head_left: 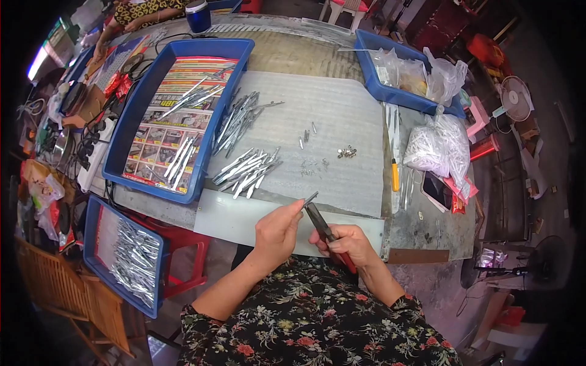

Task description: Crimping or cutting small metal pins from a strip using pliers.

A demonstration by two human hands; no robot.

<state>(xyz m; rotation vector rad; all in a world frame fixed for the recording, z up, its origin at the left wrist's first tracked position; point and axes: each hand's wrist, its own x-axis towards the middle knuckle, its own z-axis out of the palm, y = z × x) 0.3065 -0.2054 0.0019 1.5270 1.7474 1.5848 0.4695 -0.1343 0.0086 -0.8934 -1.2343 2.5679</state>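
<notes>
My left hand (276,235) is closed in a pinch on a slim metal piece (312,197) over the table's near edge. Wrapped around the red handles of dark-jawed pliers (318,221) is my right hand (351,245). The jaws meet the piece beside my left fingertips; whether they clamp it I cannot tell. Beyond my hands, a white foam sheet (348,110) carries two piles of slim metal pieces, a far pile (237,127) and a near pile (249,171). Small round metal parts (347,152), tiny clear-looking bits (312,168) and a few short pins (306,135) lie farther right.
At the left, a blue tray (116,152) holds metal pieces on printed paper; a lower blue tray (160,268) is full of them. On the right are a yellow-handled knife (395,175), a plastic bag (430,146), a phone (437,190) and another blue tray (390,94). Another person's arm (143,21) shows far left.
</notes>
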